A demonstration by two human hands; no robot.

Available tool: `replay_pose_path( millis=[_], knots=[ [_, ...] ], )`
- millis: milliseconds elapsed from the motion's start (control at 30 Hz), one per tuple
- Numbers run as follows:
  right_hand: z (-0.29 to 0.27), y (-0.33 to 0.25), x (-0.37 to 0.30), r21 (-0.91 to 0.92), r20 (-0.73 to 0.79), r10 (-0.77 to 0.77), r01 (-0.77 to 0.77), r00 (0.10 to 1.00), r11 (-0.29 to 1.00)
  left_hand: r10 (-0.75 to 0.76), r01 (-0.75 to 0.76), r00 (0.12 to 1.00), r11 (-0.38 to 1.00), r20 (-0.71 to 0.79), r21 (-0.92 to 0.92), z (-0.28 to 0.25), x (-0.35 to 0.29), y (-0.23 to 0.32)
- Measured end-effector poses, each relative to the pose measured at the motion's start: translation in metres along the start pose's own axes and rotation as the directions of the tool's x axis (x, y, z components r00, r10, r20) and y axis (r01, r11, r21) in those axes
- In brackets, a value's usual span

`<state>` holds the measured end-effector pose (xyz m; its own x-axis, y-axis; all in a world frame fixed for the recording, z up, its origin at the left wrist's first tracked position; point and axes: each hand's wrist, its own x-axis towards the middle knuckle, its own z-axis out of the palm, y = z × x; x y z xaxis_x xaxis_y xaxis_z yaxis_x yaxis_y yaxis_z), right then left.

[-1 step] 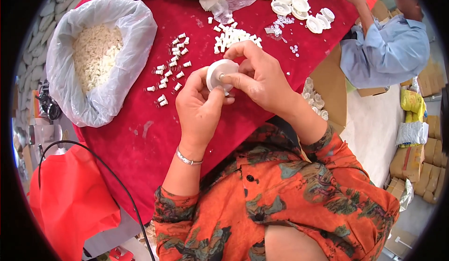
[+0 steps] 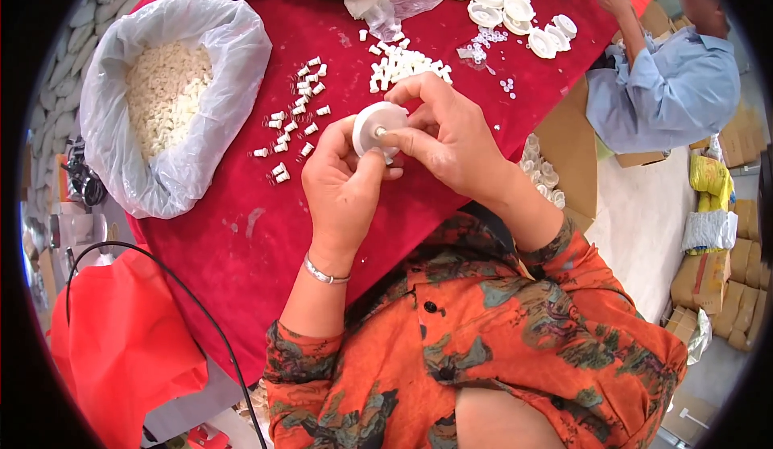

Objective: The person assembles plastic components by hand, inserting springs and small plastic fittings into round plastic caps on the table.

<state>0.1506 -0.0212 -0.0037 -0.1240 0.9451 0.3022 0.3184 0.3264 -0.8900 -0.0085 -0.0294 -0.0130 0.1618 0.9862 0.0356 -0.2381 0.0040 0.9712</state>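
Note:
Over the red cloth I hold up a round white plastic lid, tilted on edge. My left hand is closed on its rim, with the thumb at the lower edge and the fingers behind. My right hand is closed at the lid's other side, its thumb tip on a small pale piece at the lid's middle; the thumb partly hides that piece. Just beyond my hands lies a pile of small white plastic plugs. To the left, similar white plugs with thin springs are scattered over the cloth.
A plastic-lined bag of small cream pieces stands at the left. White round lids and small clear rings lie at the far right. A co-worker in a blue shirt sits there. A carton of clear parts adjoins the table's right edge.

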Motion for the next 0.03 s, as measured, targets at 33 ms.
replay_pose_path(
  millis=[33],
  knots=[
    [0.0016,0.0013,-0.0020,-0.024,-0.003,-0.045,0.045,0.999,0.999,0.003,-0.003,1.000,1.000,-0.010,-0.019,-0.0023,0.0003,-0.0031]
  ],
)
